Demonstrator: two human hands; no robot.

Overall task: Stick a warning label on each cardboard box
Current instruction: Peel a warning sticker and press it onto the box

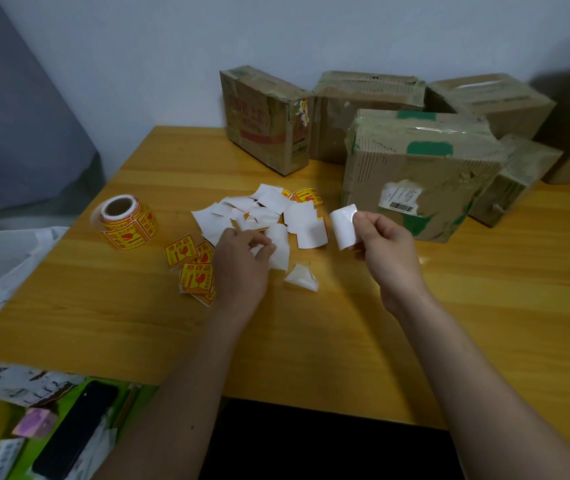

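Five cardboard boxes (415, 174) crowded at the far right of the wooden table (311, 341), the nearest one with green tape and a torn barcode slip on its front. Just left of that box, a white curled paper (344, 225) pinched between thumb and fingertips of the right hand (385, 251); printed face not visible, so label or bare backing cannot be told. Further left of the box, left hand (242, 261) down over the scatter of white backing scraps (269, 216), fingers curled and apparently pinching a white piece (280, 249), though its grip is partly hidden. Loose yellow warning labels (190, 265) beyond that hand, and a label roll (126, 221) furthest from the box, near the left table edge. Probably mid-peel. To do it well: hold by one corner only, keep the sticky side off fingers and scraps, pick a flat bare patch of cardboard clear of tape and torn slip, press from one edge across. Open tabletop in front of the box; short, clear path from the right hand to its front face.
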